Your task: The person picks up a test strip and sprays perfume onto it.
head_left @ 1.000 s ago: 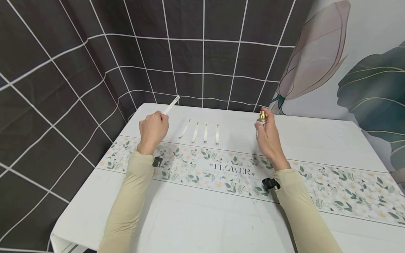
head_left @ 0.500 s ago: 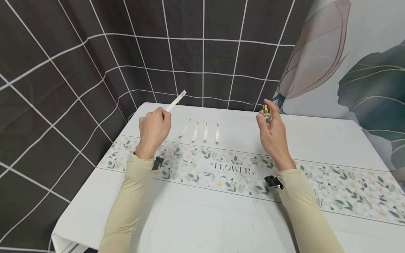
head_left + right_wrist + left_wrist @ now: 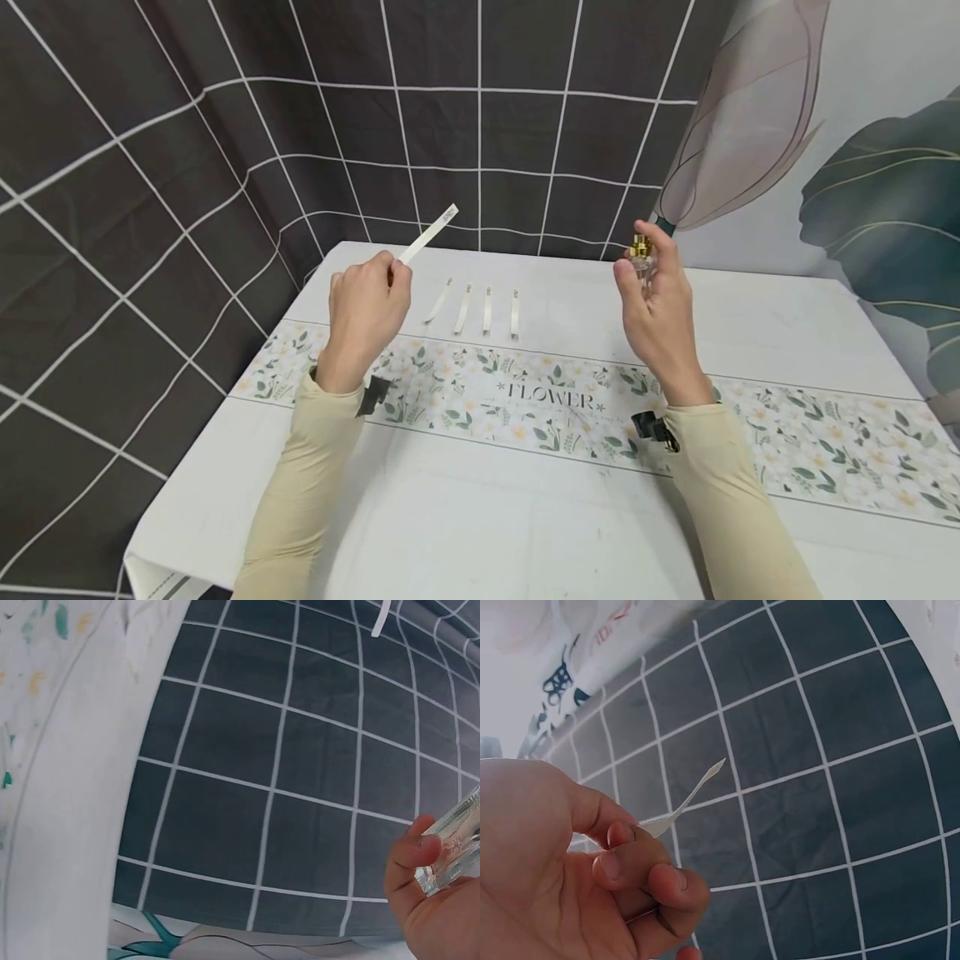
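Observation:
My left hand [image 3: 367, 308] pinches a white paper test strip [image 3: 433, 232] near its lower end. The strip slants up and to the right, with small dark print at its tip. In the left wrist view this paper test strip [image 3: 697, 791] looks thin and slightly bent beyond the curled fingers. At the right, my right hand [image 3: 660, 321] grips a clear glass perfume spray bottle [image 3: 642, 267] with a gold spray head. The index finger lies at the top of the head and the thumb on the near side. Part of the glass bottle [image 3: 457, 838] shows in the right wrist view.
Several similar printed strips [image 3: 487, 310] lie in a row on the white table [image 3: 480, 508], between the hands. A floral band lettered FLOWER [image 3: 551, 398] crosses the tabletop. A dark gridded curtain [image 3: 517, 133] hangs behind and to the left.
My left hand has shifted slightly right and raised the strip's tip up and to the right. The right hand has moved right and up with the bottle. The strips on the table stayed put.

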`<control>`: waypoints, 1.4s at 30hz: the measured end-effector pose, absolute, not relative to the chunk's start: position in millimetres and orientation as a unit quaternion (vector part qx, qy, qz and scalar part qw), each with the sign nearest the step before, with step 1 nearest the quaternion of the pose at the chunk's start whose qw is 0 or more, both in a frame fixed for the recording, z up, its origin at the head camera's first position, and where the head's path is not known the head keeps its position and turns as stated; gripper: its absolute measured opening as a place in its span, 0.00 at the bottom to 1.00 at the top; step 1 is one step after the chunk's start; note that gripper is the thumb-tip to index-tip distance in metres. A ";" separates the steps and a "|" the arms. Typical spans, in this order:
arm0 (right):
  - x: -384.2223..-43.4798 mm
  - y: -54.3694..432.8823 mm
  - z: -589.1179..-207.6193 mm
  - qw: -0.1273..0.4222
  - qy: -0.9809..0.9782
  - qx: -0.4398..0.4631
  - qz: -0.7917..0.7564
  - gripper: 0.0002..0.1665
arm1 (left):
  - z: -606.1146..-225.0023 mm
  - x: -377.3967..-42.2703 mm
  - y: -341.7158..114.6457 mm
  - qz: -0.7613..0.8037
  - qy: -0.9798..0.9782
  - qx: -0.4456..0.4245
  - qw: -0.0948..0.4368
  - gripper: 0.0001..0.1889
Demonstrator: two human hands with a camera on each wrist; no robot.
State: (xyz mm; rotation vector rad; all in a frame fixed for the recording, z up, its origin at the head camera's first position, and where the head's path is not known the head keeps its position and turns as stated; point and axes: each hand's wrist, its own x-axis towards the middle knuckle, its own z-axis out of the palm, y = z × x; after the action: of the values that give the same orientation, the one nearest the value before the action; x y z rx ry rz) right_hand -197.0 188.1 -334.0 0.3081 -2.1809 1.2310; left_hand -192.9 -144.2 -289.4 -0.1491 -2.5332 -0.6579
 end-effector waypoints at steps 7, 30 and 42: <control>-188.8 184.3 -323.4 0.324 -0.821 0.118 0.455 0.30 | -283.0 -179.8 -136.2 -0.249 -0.929 -0.079 0.261 0.18; -173.8 173.8 -310.1 0.341 -0.833 0.134 0.414 0.28 | -271.9 -140.0 -111.9 -0.249 -0.917 -0.161 0.265 0.18; -167.1 165.2 -305.5 0.363 -0.831 0.149 0.395 0.26 | -268.6 -128.3 -106.4 -0.252 -0.912 -0.182 0.266 0.17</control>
State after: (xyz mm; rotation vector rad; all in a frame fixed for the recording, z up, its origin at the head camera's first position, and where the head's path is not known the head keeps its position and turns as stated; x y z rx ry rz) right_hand -167.1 165.2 -305.5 0.3824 -2.1388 1.0165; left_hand -128.3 -106.4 -268.6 -0.4912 -2.4634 -0.6805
